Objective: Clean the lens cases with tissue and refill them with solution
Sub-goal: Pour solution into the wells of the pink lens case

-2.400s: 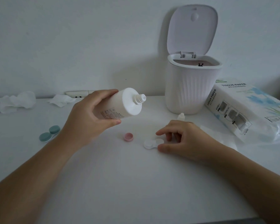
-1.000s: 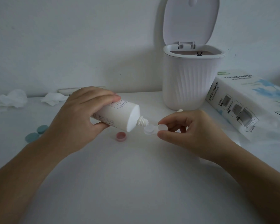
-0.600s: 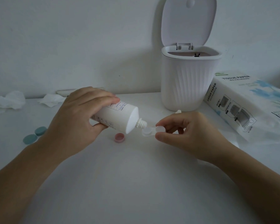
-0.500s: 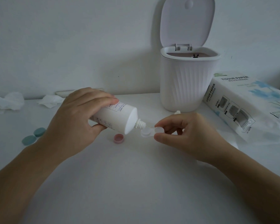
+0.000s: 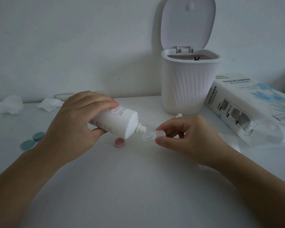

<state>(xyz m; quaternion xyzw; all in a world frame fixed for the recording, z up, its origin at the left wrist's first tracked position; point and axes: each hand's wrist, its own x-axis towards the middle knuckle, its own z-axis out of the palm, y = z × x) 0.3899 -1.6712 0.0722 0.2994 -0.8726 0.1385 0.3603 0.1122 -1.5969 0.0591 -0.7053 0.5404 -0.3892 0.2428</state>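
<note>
Nearby, left hand point(image 5: 76, 127) grips bottle point(image 5: 117, 122), right hand point(image 5: 187, 137) pinches case point(image 5: 149, 137); pink cap point(image 5: 119, 142) beneath, bin point(image 5: 187, 89) behind.

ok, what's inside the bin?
The lid is up; inside the bin only a pinkish inner wall and one small dark thing at the back rim show. The bin's front wall hides everything lower.
</note>
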